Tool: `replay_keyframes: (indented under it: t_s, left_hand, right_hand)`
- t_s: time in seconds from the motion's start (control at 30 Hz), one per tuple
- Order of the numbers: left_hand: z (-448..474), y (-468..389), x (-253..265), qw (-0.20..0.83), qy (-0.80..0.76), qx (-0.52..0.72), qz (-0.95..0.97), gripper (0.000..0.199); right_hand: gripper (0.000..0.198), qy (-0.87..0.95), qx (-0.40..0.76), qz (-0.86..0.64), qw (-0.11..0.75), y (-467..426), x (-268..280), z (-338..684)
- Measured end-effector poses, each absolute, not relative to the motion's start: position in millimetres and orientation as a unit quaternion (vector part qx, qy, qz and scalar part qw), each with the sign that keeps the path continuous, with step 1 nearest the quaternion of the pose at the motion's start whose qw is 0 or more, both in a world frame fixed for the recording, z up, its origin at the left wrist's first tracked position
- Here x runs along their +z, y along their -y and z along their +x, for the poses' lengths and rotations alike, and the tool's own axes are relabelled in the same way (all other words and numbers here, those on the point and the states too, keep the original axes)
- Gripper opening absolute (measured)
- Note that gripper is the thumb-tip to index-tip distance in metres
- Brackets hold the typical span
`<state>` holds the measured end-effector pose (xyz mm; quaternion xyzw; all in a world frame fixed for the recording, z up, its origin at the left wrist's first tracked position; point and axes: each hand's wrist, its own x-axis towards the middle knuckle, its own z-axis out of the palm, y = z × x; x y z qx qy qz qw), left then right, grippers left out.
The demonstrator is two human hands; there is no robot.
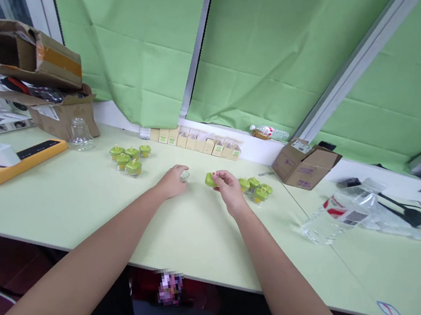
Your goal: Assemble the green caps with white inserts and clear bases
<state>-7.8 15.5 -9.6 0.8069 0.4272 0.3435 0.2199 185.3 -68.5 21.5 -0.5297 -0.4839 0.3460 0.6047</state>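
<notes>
Over the middle of the table my left hand (173,182) is closed on a small clear container (185,175), held near the tabletop. To its right, my right hand (228,189) pinches a green lid (210,180) between thumb and fingers; whether anything hangs under the lid is hidden. Just right of that hand is a cluster of small clear containers with green lids (262,190). Another group of green-lidded containers (133,167) stands to the left, beyond my left hand. Something yellow shows inside several of them.
A row of small tan boxes (192,142) lines the back edge. Cardboard boxes (63,114) and an orange power strip (16,166) occupy the left. Rightward are another cardboard box (304,164), a large clear plastic bottle (341,214) and black cables (411,213).
</notes>
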Motion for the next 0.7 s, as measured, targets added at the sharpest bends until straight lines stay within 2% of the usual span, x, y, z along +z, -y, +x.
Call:
replay_keyframes:
  t_s: [0.23, 0.43, 0.7]
  left_hand:
    - [13.2, 12.8, -1.5, 0.258, -0.336, 0.315, 0.849, 0.051]
    - [23.7, 19.3, -4.1, 0.269, -0.330, 0.336, 0.840, 0.053]
    - [17.2, 18.6, -0.1, 0.308, -0.316, 0.341, 0.830, 0.043]
  right_hand:
    - [0.029, 0.556, 0.244, -0.505, 0.613, 68.0, 20.7, 180.7]
    - [0.025, 0.629, 0.156, -0.531, 0.545, 69.3, 11.9, 177.9]
    - [0.021, 0.693, 0.112, -0.539, 0.466, 75.5, 12.2, 172.4]
